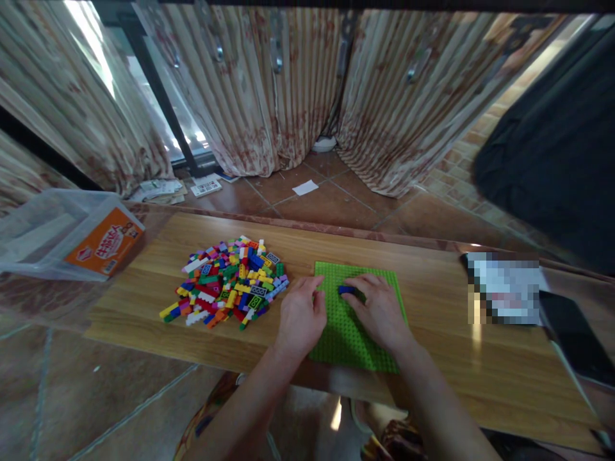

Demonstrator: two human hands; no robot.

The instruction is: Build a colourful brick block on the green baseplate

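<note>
A green studded baseplate (336, 339) lies on the wooden table in front of me. Over its upper part, my right hand (379, 310) grips a small blue brick (344, 290) between thumb and fingers. Whether the brick is pressed onto the studs I cannot tell. My left hand (302, 314) is at the plate's left edge, thumb and index finger apart, with nothing visible between them. To the left of that hand spreads a heap of mixed coloured bricks (230, 282).
The wooden table (442, 371) is long and narrow. A clear plastic box (52, 256) with an orange label stands at far left. On the right lie a partly blurred packet (509, 288) and a black phone (576, 336). Curtains (298, 96) hang beyond the table.
</note>
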